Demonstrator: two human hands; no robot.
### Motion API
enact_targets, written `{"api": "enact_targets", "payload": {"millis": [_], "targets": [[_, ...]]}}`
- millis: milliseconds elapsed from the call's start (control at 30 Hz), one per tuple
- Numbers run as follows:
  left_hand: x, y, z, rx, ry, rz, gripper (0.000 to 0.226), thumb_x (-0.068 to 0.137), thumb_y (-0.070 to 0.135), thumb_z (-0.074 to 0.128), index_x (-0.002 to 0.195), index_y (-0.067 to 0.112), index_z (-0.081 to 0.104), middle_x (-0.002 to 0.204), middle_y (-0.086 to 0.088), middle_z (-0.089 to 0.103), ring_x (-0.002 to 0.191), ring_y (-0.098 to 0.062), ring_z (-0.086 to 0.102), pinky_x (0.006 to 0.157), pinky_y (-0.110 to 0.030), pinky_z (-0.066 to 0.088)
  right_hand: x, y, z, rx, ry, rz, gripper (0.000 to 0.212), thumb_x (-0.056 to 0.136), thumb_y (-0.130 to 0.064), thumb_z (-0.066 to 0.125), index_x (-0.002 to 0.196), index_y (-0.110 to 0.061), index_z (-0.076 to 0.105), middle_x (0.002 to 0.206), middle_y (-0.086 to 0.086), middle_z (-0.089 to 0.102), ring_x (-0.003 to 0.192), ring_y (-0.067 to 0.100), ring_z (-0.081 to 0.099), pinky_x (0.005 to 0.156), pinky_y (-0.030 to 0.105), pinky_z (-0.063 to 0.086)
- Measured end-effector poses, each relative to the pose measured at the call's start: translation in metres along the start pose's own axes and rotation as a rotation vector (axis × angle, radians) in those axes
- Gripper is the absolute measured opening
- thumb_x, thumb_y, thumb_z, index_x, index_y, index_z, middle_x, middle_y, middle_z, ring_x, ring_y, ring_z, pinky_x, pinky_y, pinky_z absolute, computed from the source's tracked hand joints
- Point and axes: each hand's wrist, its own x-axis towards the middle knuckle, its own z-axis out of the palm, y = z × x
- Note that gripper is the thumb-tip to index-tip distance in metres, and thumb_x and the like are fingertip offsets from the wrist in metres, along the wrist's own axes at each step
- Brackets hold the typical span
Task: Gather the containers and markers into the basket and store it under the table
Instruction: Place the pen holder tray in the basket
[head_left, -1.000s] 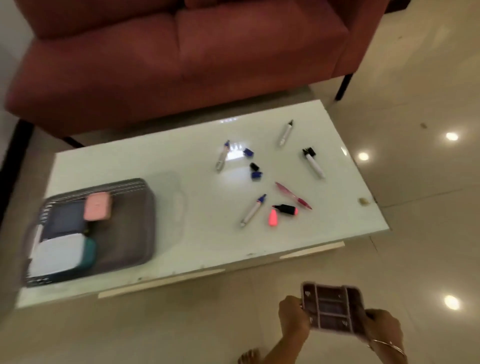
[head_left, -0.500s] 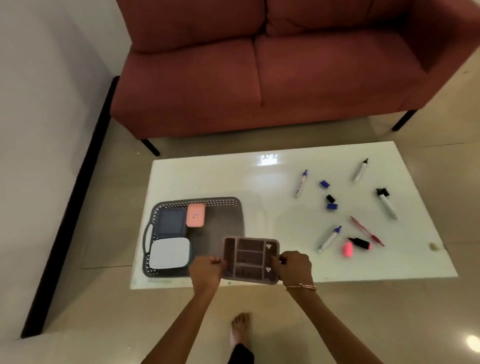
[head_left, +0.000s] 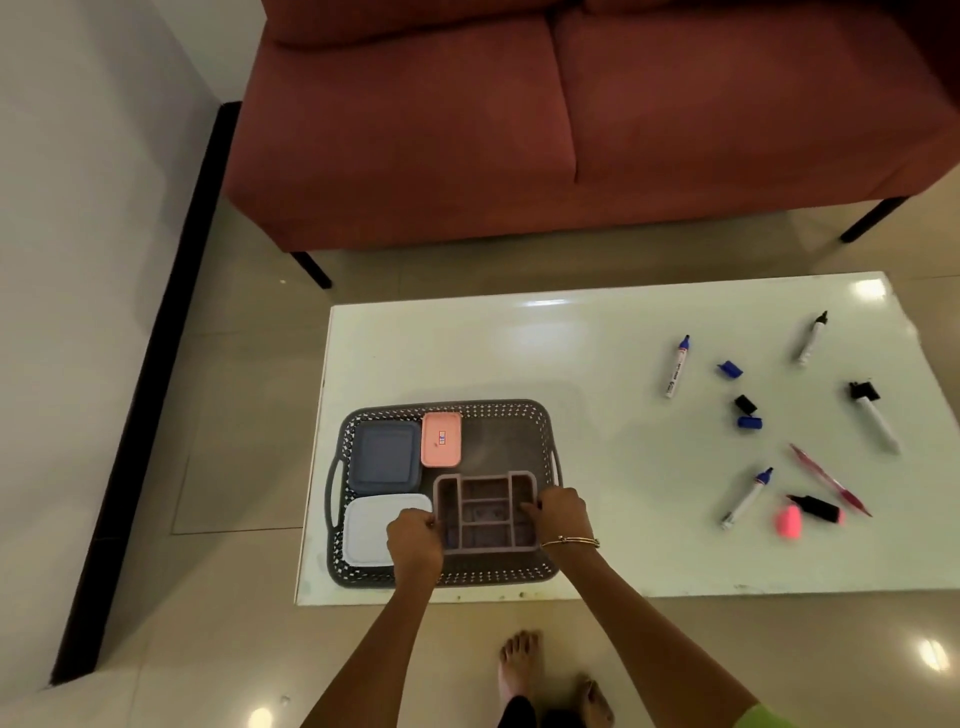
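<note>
The grey perforated basket (head_left: 493, 578) sits on the left end of the white table (head_left: 597, 353), close to the near edge. Along its left side are 2 lidded containers. The blue-grey container (head_left: 384, 457) is at the far side and the white container (head_left: 371, 525) at the near side, just beside each other. A smaller pink container (head_left: 441, 439) lies just right of the blue-grey one, near the far wall.

The left hand (head_left: 414, 540) grips the left edge of the mauve divided organiser (head_left: 485, 512), fingers curled round it. The right hand (head_left: 563, 519) pinches the organiser's right edge. The organiser is level, open side up, over the near-right part of the basket. Whether it rests on the basket floor cannot be determined.

On the right half of the table, well apart from the basket, lie 4 white-barrelled markers:
- a blue-ended marker (head_left: 676, 366)
- a second blue-ended marker (head_left: 746, 498)
- a black-ended marker (head_left: 812, 338)
- a second black-ended marker (head_left: 875, 415)

Among them lie 3 loose caps: a blue cap (head_left: 730, 369), a black cap (head_left: 744, 403) and a second blue cap (head_left: 749, 422). At the near right, a pink cap (head_left: 788, 522) lies just beside a black highlighter (head_left: 815, 508), with a pink pen (head_left: 830, 479) close by.
</note>
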Motion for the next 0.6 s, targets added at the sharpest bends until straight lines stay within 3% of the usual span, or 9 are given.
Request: {"api": "enact_targets", "payload": {"millis": [200, 367, 467, 600], "targets": [[0.013, -0.015, 0.013, 0.085, -0.085, 0.026, 0.016, 0.085, 0.009, 0.06, 0.09, -0.002, 0.071, 0.091, -0.022, 0.072, 0.086, -0.034, 0.066, 0.068, -0.032, 0.045, 0.004, 0.001, 0.016, -0.027, 0.006, 0.051, 0.025, 0.094, -0.018, 0.047, 0.104, 0.0, 0.061, 0.109, 0.02, 0.067, 0.099, 0.033, 0.064, 0.087, 0.038, 0.053], [0.006, -0.004, 0.006, 0.211, -0.044, 0.043, 0.015, 0.087, 0.006, 0.056, 0.091, -0.004, 0.067, 0.095, -0.024, 0.07, 0.089, -0.037, 0.066, 0.076, -0.039, 0.051, -0.002, 0.005, 0.001, 0.047, 0.012, 0.028, 0.035, 0.088, -0.032, 0.055, 0.099, 0.0, 0.064, 0.102, 0.019, 0.068, 0.093, 0.033, 0.065, 0.083, 0.039, 0.054], [-0.014, 0.021, 0.008, 0.32, 0.029, 0.187, 0.017, 0.091, 0.007, 0.047, 0.097, 0.002, 0.062, 0.1, -0.019, 0.069, 0.092, -0.033, 0.066, 0.078, -0.037, 0.052, -0.011, 0.02, -0.018, 0.145, 0.12, 0.006, 0.03, 0.088, -0.029, 0.052, 0.099, -0.005, 0.067, 0.101, 0.015, 0.071, 0.092, 0.031, 0.065, 0.081, 0.035, 0.051], [-0.044, 0.064, 0.037, 0.313, -0.02, 0.433, 0.024, 0.095, 0.012, 0.04, 0.111, 0.011, 0.059, 0.109, -0.011, 0.068, 0.097, -0.025, 0.066, 0.082, -0.032, 0.052, -0.031, 0.072, -0.04, 0.329, 0.31, -0.017, 0.022, 0.083, -0.017, 0.062, 0.102, -0.009, 0.068, 0.1, 0.01, 0.073, 0.091, 0.023, 0.067, 0.086, 0.031, 0.05]]}}
